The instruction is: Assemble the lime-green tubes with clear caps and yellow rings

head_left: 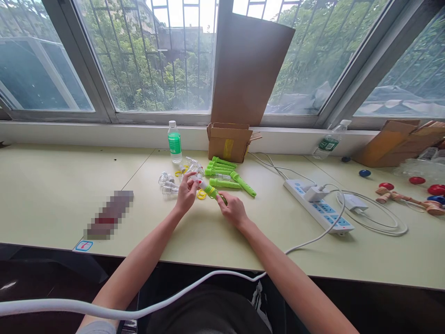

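Observation:
Both hands meet over a pale green table (52,195). My left hand (186,192) pinches the clear plastic end of a green ribbed tube piece (209,190). My right hand (233,209) grips the green handle end of that same piece. Just beyond lie several loose green handles (225,178), clear plastic caps (167,182) and small yellow rings (201,195).
A green-labelled water bottle (174,142) and an open cardboard box (229,141) stand behind the parts. A white power strip (320,206) with chargers and cables lies at the right. Wooden toys with red and blue balls (410,195) sit far right. A white cable (104,311) crosses the near edge.

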Demonstrator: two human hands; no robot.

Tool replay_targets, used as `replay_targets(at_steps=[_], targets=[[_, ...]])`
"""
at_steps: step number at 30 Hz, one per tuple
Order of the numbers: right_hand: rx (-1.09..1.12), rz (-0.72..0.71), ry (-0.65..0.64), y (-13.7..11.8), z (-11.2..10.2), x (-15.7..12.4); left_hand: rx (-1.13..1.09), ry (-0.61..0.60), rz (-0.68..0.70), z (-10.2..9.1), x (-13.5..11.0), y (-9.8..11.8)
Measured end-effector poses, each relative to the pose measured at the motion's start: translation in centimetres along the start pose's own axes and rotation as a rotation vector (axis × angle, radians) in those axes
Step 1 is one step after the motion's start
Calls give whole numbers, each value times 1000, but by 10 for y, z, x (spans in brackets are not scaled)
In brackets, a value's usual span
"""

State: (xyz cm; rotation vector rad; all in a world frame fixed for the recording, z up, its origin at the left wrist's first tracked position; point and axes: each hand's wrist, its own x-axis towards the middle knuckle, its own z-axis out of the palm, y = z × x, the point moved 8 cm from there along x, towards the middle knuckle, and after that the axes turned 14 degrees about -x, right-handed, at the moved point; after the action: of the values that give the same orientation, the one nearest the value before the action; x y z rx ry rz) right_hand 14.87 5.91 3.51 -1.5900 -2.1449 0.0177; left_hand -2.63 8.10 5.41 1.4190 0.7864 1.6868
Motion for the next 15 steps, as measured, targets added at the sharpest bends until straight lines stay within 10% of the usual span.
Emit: replay_targets(at_steps=[15], targets=[[-17,-30,43,0,2,-1,-120,-55,-145,11,-7,-9]])
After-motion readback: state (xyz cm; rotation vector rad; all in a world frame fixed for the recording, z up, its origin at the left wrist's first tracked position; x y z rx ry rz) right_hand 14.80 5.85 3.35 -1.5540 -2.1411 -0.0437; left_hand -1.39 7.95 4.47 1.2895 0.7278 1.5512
